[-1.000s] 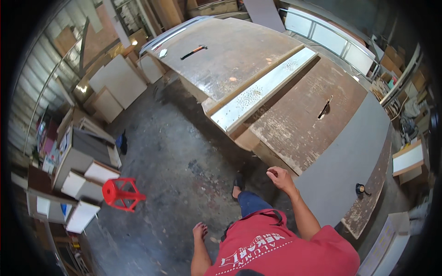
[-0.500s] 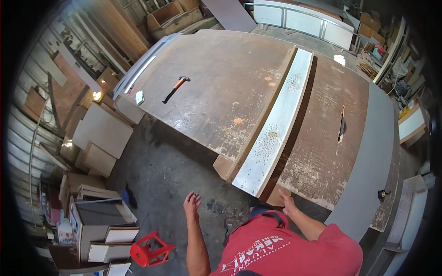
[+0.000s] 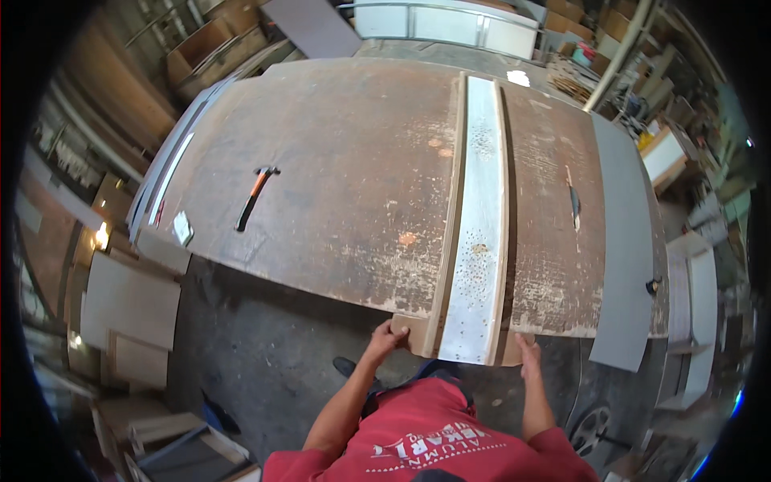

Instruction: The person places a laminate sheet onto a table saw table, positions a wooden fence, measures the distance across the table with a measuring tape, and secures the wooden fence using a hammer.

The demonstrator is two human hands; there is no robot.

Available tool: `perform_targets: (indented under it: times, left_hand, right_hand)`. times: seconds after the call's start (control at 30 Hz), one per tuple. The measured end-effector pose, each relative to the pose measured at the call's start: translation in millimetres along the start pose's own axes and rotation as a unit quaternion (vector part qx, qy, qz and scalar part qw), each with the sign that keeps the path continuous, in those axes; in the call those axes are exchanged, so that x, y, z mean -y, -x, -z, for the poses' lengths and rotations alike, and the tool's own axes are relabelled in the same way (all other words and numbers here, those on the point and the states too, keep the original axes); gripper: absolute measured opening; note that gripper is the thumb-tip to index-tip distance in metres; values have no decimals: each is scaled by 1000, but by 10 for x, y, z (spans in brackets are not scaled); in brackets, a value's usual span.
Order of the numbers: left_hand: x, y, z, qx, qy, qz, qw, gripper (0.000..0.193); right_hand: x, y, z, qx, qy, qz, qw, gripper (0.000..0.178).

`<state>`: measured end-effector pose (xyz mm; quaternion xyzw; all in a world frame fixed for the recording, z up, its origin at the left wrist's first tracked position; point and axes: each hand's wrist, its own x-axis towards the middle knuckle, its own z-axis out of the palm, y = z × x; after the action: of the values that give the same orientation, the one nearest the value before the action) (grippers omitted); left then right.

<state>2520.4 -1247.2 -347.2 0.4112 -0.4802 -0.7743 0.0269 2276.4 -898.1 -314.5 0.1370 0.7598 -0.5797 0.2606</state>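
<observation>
Head view: one long white-topped board [image 3: 475, 209] runs near-vertically, lower to upper frame, just right of centre. Left hand [image 3: 386, 340] and right hand [image 3: 529, 357] curl round two brown lower-end tabs [image 3: 413, 329], thumbs on top. One hammer [image 3: 254, 199] lies centre-left.

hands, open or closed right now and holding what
Left hand: closed on the left wooden tab of the white-topped board.
Right hand: touching the right wooden tab; whether closed on it can't be told.

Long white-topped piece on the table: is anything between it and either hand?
Nothing visible: the left hand is on the left tab at the near end of the piece, the right hand on the right tab. The hammer lies off to the left.
</observation>
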Motion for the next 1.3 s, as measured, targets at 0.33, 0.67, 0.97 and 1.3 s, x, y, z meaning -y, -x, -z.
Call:
perform_targets:
  times: [0.33, 0.67, 0.97, 1.3]
  left_hand:
    - [75, -150, 305, 52, -148, -60, 986, 50]
    - [-3, 117, 1859, 139, -72, 66, 986, 36]
    - [-1717, -54, 3324, -17, -554, -197, 809, 18]
    - [-3291, -1491, 4870, -309, -563, -304, 704, 50]
  right_hand:
    - [1031, 1010, -258, -25, 122, 144, 982, 34]
    - [668, 1732, -1402, -24, 116, 197, 973, 34]
    - [1340, 2635, -3157, -100, 251, 179, 946, 37]
    - [2100, 3863, -5292, -127, 404, 259, 868, 55]
